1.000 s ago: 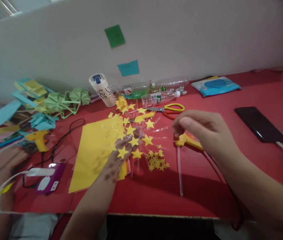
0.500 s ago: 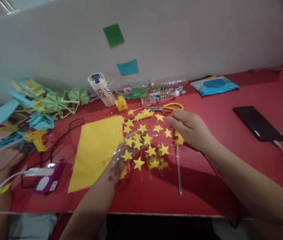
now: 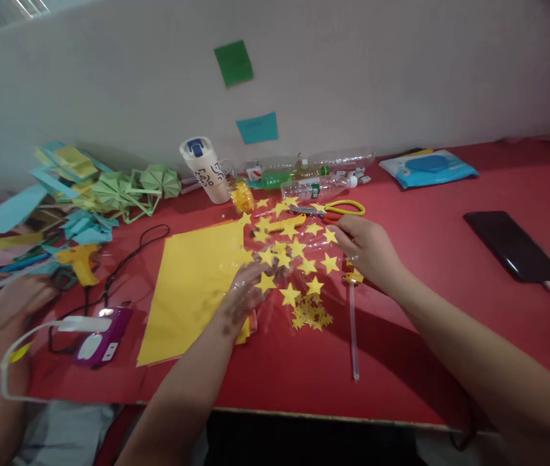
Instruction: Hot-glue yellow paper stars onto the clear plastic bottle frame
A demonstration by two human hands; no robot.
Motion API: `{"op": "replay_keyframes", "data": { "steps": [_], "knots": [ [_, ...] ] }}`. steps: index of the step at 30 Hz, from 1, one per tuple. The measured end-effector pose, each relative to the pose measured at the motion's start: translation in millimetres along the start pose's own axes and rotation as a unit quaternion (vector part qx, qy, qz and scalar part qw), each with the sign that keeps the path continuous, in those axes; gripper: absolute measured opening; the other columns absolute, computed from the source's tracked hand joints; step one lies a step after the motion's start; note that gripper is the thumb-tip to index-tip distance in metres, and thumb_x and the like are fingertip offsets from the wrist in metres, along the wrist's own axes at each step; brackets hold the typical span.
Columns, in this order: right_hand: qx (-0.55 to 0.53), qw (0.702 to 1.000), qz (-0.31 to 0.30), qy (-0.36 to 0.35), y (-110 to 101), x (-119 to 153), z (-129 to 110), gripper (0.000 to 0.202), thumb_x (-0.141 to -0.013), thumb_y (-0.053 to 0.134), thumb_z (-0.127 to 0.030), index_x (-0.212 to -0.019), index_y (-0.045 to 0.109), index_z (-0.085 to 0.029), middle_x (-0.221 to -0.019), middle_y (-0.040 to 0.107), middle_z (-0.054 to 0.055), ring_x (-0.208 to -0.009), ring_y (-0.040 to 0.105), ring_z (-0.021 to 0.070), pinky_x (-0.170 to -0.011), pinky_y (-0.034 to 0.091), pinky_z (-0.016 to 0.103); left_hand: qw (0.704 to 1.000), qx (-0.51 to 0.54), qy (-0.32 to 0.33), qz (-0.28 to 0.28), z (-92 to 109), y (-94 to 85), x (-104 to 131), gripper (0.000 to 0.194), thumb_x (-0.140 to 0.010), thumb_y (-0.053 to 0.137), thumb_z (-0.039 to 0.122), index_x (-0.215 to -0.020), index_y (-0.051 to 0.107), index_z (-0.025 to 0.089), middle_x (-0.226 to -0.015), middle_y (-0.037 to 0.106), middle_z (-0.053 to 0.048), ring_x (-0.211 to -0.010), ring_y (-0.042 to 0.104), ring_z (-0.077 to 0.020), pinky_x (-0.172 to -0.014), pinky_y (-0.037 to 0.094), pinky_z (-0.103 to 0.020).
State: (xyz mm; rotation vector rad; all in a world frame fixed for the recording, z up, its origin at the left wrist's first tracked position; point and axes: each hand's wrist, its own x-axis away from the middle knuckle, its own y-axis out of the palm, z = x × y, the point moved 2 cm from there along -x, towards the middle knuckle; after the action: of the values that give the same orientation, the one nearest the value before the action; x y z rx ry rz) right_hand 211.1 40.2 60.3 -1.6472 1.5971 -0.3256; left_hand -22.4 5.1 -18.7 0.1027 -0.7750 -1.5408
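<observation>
Clear plastic strips, seemingly cut from a bottle, fan out in front of me with yellow stars (image 3: 283, 257) on their ends. My left hand (image 3: 248, 285) is curled round this clear plastic from below and behind, partly hidden by stars. At the right side of the fan, my right hand (image 3: 367, 243) has its fingers pinched together beside a star (image 3: 330, 235); what is between the fingertips is too small to make out. Under the fan lies a pile of small yellow stars (image 3: 312, 312). A yellow glue gun (image 3: 352, 276) with a clear glue stick (image 3: 353, 336) lies below my right hand.
Yellow paper sheets (image 3: 192, 291) lie left of the fan. Yellow-handled scissors (image 3: 345, 208), plastic bottles (image 3: 318, 188) and a white tumbler (image 3: 207, 171) are behind. A purple power adapter (image 3: 103, 336) and another person's arm (image 3: 3, 336) are left; a phone (image 3: 515, 246) lies right.
The star fan has turned and tilted, so its stars sit in different places and more of the small star pile shows. The view has shifted slightly; both hands stay close to the fan.
</observation>
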Motion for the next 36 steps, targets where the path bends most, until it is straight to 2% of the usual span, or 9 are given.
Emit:
{"op": "replay_keyframes", "data": {
  "steps": [6, 9, 11, 13, 16, 20, 28, 33, 36],
  "knots": [
    [-0.082, 0.996, 0.025, 0.035, -8.5, -1.8, 2.4, 0.017, -0.086, 0.052, -0.037, -0.079, 0.055, -0.022, -0.079, 0.059, 0.003, -0.070, 0.054, 0.0149, -0.061, 0.040, 0.027, 1.000, 0.013, 0.020, -0.005, 3.2, 25.0, -15.1, 0.025, -0.065, 0.080, 0.014, -0.079, 0.059, 0.019, -0.076, 0.069, 0.000, -0.079, 0.070, -0.0153, -0.069, 0.055, -0.022],
    [-0.105, 0.990, 0.084, 0.046, -18.8, 0.4, -2.7, 0.018, -0.086, 0.053, -0.037, -0.096, 0.058, -0.023, -0.099, 0.064, 0.006, -0.084, 0.060, 0.0175, -0.068, 0.046, 0.029, 1.000, 0.021, 0.010, -0.020, 6.7, 34.5, -16.5, 0.025, -0.062, 0.079, 0.010, -0.071, 0.057, 0.018, -0.074, 0.069, -0.002, -0.084, 0.071, -0.0177, -0.073, 0.055, -0.024],
    [-0.096, 0.988, 0.109, 0.046, -26.7, 3.8, -8.7, 0.015, -0.087, 0.053, -0.037, -0.089, 0.058, -0.023, -0.092, 0.065, 0.005, -0.079, 0.060, 0.0164, -0.066, 0.045, 0.029, 0.999, 0.035, 0.018, -0.029, 7.7, 36.3, -18.8, 0.024, -0.063, 0.077, 0.008, -0.070, 0.056, 0.018, -0.077, 0.071, -0.003, -0.084, 0.071, -0.0178, -0.077, 0.056, -0.025],
    [-0.071, 0.992, 0.086, 0.051, -31.0, 7.5, -15.0, 0.021, -0.087, 0.054, -0.041, -0.075, 0.055, -0.023, -0.073, 0.062, 0.002, -0.065, 0.057, 0.0145, -0.059, 0.042, 0.028, 0.997, 0.054, 0.038, -0.039, 7.6, 35.2, -21.8, 0.021, -0.065, 0.075, 0.006, -0.071, 0.058, 0.018, -0.082, 0.072, -0.003, -0.086, 0.071, -0.0170, -0.083, 0.056, -0.027],
    [-0.062, 0.994, -0.046, 0.072, -24.1, 12.6, -20.9, 0.033, -0.087, 0.053, -0.049, -0.068, 0.052, -0.023, -0.055, 0.057, -0.001, -0.049, 0.052, 0.0124, -0.049, 0.037, 0.027, 0.996, 0.067, 0.053, -0.038, 6.3, 31.7, -25.8, 0.020, -0.067, 0.071, 0.004, -0.074, 0.059, 0.018, -0.087, 0.073, -0.003, -0.093, 0.071, -0.0165, -0.094, 0.052, -0.028],
    [-0.108, 0.977, -0.154, 0.099, 1.8, 17.3, -19.0, 0.027, -0.082, 0.060, -0.050, -0.081, 0.057, -0.023, -0.065, 0.065, 0.000, -0.054, 0.061, 0.0144, -0.050, 0.044, 0.027, 0.996, 0.059, 0.055, -0.035, 5.0, 31.9, -27.7, 0.022, -0.070, 0.071, 0.004, -0.084, 0.060, 0.018, -0.092, 0.074, -0.005, -0.105, 0.070, -0.0210, -0.101, 0.049, -0.033],
    [-0.232, 0.950, -0.136, 0.156, 37.8, 16.6, 3.3, 0.014, -0.079, 0.058, -0.032, -0.084, 0.062, -0.020, -0.080, 0.071, 0.004, -0.073, 0.070, 0.0176, -0.072, 0.057, 0.034, 0.997, 0.042, 0.064, -0.014, -5.5, 31.8, -32.1, 0.025, -0.066, 0.075, 0.005, -0.080, 0.059, 0.019, -0.088, 0.074, -0.002, -0.109, 0.068, -0.0241, -0.103, 0.049, -0.042],
    [-0.184, 0.965, -0.125, 0.141, 43.1, 13.3, 19.2, 0.012, -0.076, 0.052, -0.017, -0.078, 0.064, -0.019, -0.078, 0.071, 0.003, -0.072, 0.069, 0.0159, -0.072, 0.056, 0.032, 0.998, -0.022, 0.034, 0.038, 0.8, 20.1, -34.3, 0.042, -0.056, 0.074, -0.007, -0.088, 0.063, 0.018, -0.097, 0.072, -0.002, -0.113, 0.065, -0.0213, -0.103, 0.047, -0.036],
    [-0.139, 0.974, -0.126, 0.125, 46.6, 11.7, 26.1, 0.014, -0.076, 0.052, -0.017, -0.077, 0.066, -0.019, -0.073, 0.070, 0.002, -0.068, 0.066, 0.0148, -0.068, 0.053, 0.030, 0.999, -0.053, 0.008, -0.010, 12.3, 15.1, -32.7, 0.058, -0.051, 0.066, -0.016, -0.097, 0.066, 0.020, -0.108, 0.070, -0.004, -0.119, 0.060, -0.0218, -0.104, 0.046, -0.035]
  ]
}}
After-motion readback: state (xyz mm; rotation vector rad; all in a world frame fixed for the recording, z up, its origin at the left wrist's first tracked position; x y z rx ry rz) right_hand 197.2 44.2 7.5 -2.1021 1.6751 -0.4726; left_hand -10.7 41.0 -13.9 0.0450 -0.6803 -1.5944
